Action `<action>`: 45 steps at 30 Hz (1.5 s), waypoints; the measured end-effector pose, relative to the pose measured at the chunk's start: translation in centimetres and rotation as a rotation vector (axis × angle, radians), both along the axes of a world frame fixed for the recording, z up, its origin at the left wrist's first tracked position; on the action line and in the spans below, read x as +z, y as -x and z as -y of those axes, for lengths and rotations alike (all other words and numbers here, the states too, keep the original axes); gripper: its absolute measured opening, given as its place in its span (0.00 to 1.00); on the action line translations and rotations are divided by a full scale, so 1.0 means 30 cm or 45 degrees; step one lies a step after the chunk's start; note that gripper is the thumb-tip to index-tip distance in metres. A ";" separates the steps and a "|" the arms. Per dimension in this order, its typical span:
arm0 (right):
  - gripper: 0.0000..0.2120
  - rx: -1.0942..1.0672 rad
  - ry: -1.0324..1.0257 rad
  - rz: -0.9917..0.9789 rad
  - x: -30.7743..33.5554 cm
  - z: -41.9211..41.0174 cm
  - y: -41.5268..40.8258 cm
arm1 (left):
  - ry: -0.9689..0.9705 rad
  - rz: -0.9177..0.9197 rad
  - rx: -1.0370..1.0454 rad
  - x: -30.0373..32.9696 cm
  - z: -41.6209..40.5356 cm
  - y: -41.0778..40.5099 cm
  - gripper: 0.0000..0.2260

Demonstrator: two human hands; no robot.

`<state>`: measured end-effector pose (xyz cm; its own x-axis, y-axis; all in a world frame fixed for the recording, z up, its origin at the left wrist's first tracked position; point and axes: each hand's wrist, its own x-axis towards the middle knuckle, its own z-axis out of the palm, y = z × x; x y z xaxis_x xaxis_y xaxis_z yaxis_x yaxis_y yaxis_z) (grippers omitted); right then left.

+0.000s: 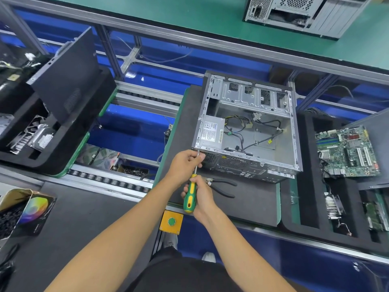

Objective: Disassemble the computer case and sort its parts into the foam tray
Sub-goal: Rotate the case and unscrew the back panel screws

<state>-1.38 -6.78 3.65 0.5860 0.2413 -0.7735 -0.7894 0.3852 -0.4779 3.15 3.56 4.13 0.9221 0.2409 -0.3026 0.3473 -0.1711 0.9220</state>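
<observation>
While driving a screw at the near-left rear corner of the case (248, 127): right hand (202, 199) wrapped round the green-and-yellow handle of the screwdriver (190, 193), left hand (186, 162) pinching the bare shaft just below the tip. Hands close together, one above the other along the tool, both clamped on it. Case lying on its side on the dark mat (242, 207), open face up, power supply (211, 133) seated in the near-left corner with loose cables (242, 131) trailing across the floor of the case. Motherboard (347, 152) already out and resting in the foam tray (305, 186) to the right; pliers (223, 187) lying on the mat just beside the right hand.

Likely faults from here, as judgement only: tip riding out of the screw head if the shaft tilts off axis, rounding the slot and sliding toward the left fingertips; freed screw dropping off the mat edge into the gap by the rollers, since no catch dish is visible beneath; case shifting on the mat under push, with neither hand bracing it; power supply sagging onto the cables once its last fastener is out. Screw head itself too small to make out.
</observation>
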 end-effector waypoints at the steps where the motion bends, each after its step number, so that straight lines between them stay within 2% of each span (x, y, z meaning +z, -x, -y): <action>1: 0.03 -0.005 -0.004 0.002 0.002 0.000 0.000 | 0.011 -0.011 -0.012 0.002 -0.002 -0.002 0.10; 5: 0.03 -0.007 -0.090 -0.011 0.008 0.000 0.009 | 0.096 -0.082 0.000 0.015 -0.001 -0.010 0.11; 9: 0.17 0.115 -0.213 0.051 0.000 0.021 0.034 | 0.185 -0.151 0.004 0.025 -0.003 -0.007 0.11; 11: 0.19 0.125 -0.268 0.071 -0.003 0.030 0.040 | 0.176 -0.163 -0.026 0.031 -0.006 -0.012 0.11; 17: 0.12 0.037 -0.079 0.033 0.013 0.008 0.029 | 0.326 -0.192 -0.037 0.044 -0.006 -0.024 0.12; 21: 0.04 -0.040 0.145 0.036 0.014 -0.043 0.027 | 0.315 -0.160 0.061 0.032 -0.009 -0.018 0.11; 24: 0.02 -0.039 0.181 0.099 0.013 -0.064 0.028 | 0.263 -0.148 0.101 0.027 -0.011 -0.023 0.12; 26: 0.05 -0.046 0.068 0.062 0.008 -0.058 0.033 | 0.246 -0.155 0.127 0.028 -0.009 -0.025 0.11; 29: 0.17 -0.036 -0.238 -0.010 -0.011 -0.023 0.040 | 0.265 -0.204 0.151 0.026 -0.002 -0.022 0.10; 31: 0.20 0.006 -0.336 -0.033 -0.030 0.008 0.051 | 0.295 -0.204 0.142 0.028 0.000 -0.025 0.09; 35: 0.16 0.075 -0.206 -0.018 -0.032 0.028 0.052 | 0.370 -0.174 0.122 0.029 0.007 -0.034 0.10; 39: 0.06 -0.031 -0.068 -0.015 -0.020 0.007 0.040 | 0.366 -0.168 0.122 0.026 0.008 -0.037 0.11; 45: 0.14 0.017 -0.338 -0.045 -0.004 0.025 0.030 | 0.362 -0.160 0.182 0.028 0.027 -0.038 0.12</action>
<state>-2.28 -7.53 3.52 0.5551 0.4460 -0.7021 -0.8097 0.4829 -0.3333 4.30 2.74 4.97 0.8363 0.2548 -0.4855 0.4632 0.1456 0.8742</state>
